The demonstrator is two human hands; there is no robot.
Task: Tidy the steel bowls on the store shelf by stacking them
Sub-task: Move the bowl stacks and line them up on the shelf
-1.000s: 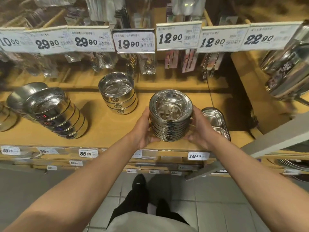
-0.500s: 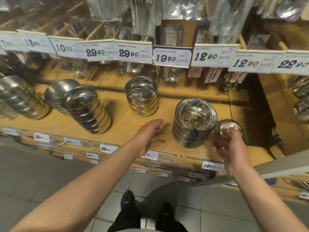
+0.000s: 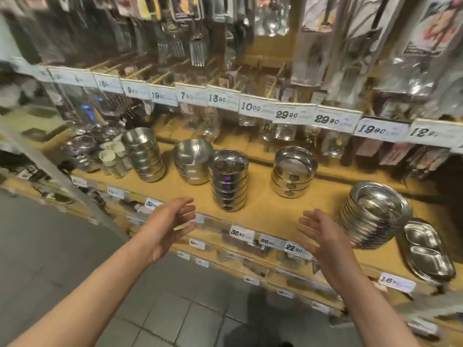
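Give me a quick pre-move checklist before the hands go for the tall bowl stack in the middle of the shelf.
1. Left hand free, fingers spread, holding nothing: ok.
2. Right hand free, fingers spread, holding nothing: ok.
3. Tall bowl stack stands between and beyond the two hands, nothing in front of it: ok.
4. Tall bowl stack straight: not ok, it leans a little.
5. Neighbouring round bowl stack clear of it: cannot tell, the two look close or touching.
6. Flat dish stack on the right is released and rests on the shelf: ok.
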